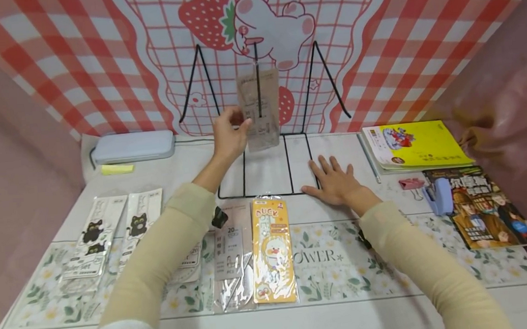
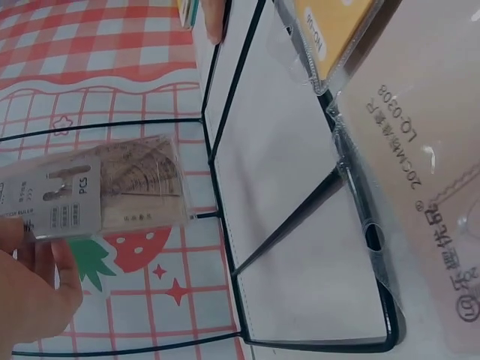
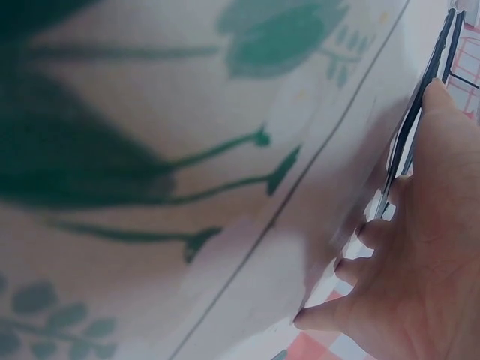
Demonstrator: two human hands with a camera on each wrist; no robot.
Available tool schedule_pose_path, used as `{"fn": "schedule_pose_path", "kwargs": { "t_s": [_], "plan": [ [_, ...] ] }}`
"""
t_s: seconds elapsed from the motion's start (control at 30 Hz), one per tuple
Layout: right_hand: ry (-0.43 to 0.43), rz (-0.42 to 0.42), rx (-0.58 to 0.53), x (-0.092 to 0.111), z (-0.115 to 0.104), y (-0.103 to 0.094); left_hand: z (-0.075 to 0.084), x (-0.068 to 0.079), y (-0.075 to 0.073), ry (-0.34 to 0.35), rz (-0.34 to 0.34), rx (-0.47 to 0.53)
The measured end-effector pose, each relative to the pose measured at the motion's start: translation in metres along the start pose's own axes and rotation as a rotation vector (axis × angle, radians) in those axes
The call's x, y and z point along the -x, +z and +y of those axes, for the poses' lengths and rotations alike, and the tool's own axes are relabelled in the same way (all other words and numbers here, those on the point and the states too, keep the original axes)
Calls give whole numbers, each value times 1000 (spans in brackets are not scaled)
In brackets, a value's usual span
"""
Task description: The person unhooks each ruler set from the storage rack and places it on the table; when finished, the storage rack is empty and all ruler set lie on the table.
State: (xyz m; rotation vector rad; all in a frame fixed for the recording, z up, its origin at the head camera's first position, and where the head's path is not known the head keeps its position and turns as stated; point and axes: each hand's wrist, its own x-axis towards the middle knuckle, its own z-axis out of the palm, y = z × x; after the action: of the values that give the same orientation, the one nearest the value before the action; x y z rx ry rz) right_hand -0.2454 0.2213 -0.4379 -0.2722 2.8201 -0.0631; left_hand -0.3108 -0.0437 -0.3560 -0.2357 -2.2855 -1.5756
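Observation:
In the head view, a clear-wrapped ruler set (image 1: 269, 95) hangs upright from the middle hook of a black wire display rack (image 1: 288, 165). My left hand (image 1: 231, 136) pinches the packet's left edge between thumb and fingers. Printed scales show through its wrapper in the left wrist view, where the ruler set (image 2: 142, 184) lies sideways. My right hand (image 1: 336, 185) rests palm down on the table with fingers spread, its thumb beside the rack's base. Before the rack lie a yellow duck ruler packet (image 1: 273, 253) and another clear ruler packet (image 1: 230, 253).
Black-cat ruler packets (image 1: 95, 237) lie at the left, partly behind my left sleeve. A pale pencil case (image 1: 134, 146) and a yellow sticky-note pad (image 1: 117, 169) sit behind them. On the right are yellow-covered books (image 1: 427, 145), a pencil (image 1: 370, 159), a pink clip (image 1: 410, 184), a blue tape dispenser (image 1: 440, 197) and a magazine (image 1: 494, 214).

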Motion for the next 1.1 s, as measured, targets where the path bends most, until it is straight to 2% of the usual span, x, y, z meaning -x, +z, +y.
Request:
{"fn": "schedule_pose_path", "kwargs": {
  "t_s": [0.27, 0.57, 0.7, 0.87, 1.1],
  "plan": [
    [1, -5, 8, 0, -1, -1, 2, 10, -2, -13, -47, 29],
    [6, -6, 13, 0, -1, -3, 4, 29, -12, -31, -142, 63],
    [-2, -10, 14, 0, -1, -2, 6, 41, -20, -45, -177, 53],
    [-12, -10, 13, -1, -1, -2, 8, 58, -32, -27, -212, 27],
    [-10, -15, 5, 0, -1, -4, 9, 79, -41, -17, -263, 64]
  ]
}}
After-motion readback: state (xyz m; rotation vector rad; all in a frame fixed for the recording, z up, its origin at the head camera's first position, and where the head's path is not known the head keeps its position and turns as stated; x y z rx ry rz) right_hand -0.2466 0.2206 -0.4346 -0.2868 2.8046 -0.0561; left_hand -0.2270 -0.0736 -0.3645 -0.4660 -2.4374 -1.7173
